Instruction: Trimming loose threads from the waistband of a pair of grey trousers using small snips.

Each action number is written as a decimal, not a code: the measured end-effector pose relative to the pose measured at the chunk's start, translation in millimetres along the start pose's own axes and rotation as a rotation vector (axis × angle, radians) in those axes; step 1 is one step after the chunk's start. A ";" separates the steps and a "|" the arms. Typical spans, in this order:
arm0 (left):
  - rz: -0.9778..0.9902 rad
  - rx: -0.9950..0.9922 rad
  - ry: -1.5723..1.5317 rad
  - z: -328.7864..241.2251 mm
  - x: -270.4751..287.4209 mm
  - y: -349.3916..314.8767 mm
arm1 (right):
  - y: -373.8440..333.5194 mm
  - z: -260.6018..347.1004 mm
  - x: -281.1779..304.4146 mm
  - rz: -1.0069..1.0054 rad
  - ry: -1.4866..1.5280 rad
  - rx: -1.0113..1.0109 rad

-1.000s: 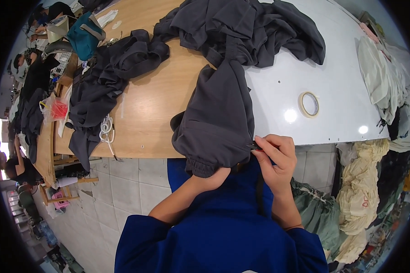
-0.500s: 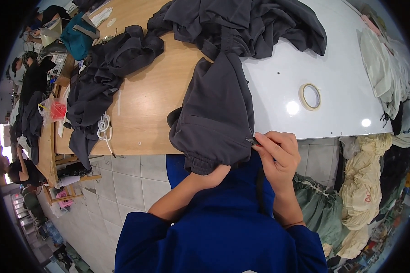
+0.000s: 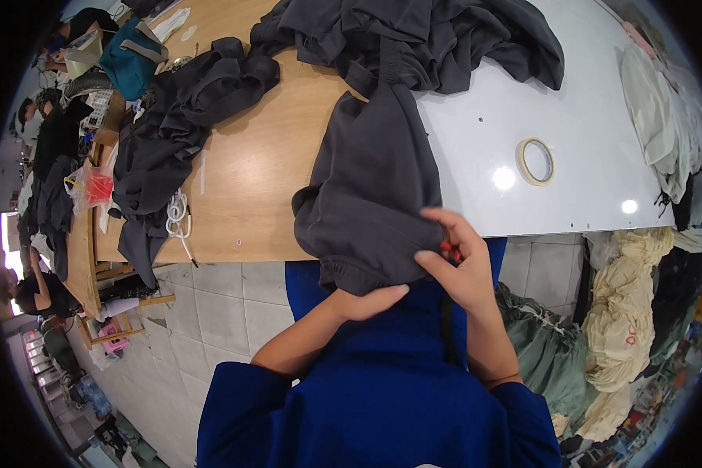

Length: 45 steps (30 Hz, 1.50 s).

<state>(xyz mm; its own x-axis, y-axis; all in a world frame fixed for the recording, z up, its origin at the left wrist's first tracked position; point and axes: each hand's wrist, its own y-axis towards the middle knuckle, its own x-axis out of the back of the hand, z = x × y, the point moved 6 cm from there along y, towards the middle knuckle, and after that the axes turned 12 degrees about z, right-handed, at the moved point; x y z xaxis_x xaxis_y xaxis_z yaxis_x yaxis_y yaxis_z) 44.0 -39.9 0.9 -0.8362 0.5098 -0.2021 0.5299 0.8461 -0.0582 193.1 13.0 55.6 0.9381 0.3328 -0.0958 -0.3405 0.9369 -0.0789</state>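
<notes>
A dark grey trouser-like garment [image 3: 370, 187] hangs over the table's front edge, its gathered elastic end [image 3: 351, 274] toward me. My left hand [image 3: 373, 303] grips that end from below; the thumb shows along the cloth and the other fingers are hidden beneath it. At the garment's right edge is my right hand [image 3: 464, 261], thumb and forefinger apart at the cloth. Small red-handled snips [image 3: 449, 250] are tucked in its curled fingers; their blades are hidden.
More dark grey garments [image 3: 437, 39] are heaped at the back, and another [image 3: 164, 140] lies at left beside a white cord [image 3: 179, 214]. A tape roll [image 3: 536, 162] rests on the white tabletop [image 3: 476, 171]. Cream cloth bundles [image 3: 620, 312] stand at right. People work at far left.
My right hand has moved slightly left onto the cloth, and its thumb and forefinger have spread. The snips' tip, seen at the garment's edge before, is now out of sight.
</notes>
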 end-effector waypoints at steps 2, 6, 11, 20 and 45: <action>-0.040 -0.088 -1.018 18.8 -0.1 2.8 | -0.4 -6.1 -3.6 0.015 -0.102 -0.069; -0.373 -0.082 -1.225 -0.9 15.9 27.8 | -8.3 -8.9 -2.4 -0.111 -0.085 0.034; -0.379 -0.261 -1.244 -13.4 37.1 26.4 | -17.3 -22.1 -2.2 -0.025 -0.285 0.040; -0.668 -0.165 -0.755 -26.4 33.9 17.0 | -9.6 21.9 3.6 -0.102 -0.418 0.223; -0.489 -0.135 -0.376 -44.0 21.0 10.9 | 1.4 56.6 -15.9 -0.172 -0.863 0.546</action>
<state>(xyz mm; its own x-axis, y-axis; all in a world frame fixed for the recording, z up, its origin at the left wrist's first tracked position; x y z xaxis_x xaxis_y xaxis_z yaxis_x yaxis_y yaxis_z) 26.0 -13.1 39.1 -0.8571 -0.0093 -0.5151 0.0562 0.9922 -0.1114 181.4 15.0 113.2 0.7712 -0.0487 0.6347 -0.3239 0.8284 0.4570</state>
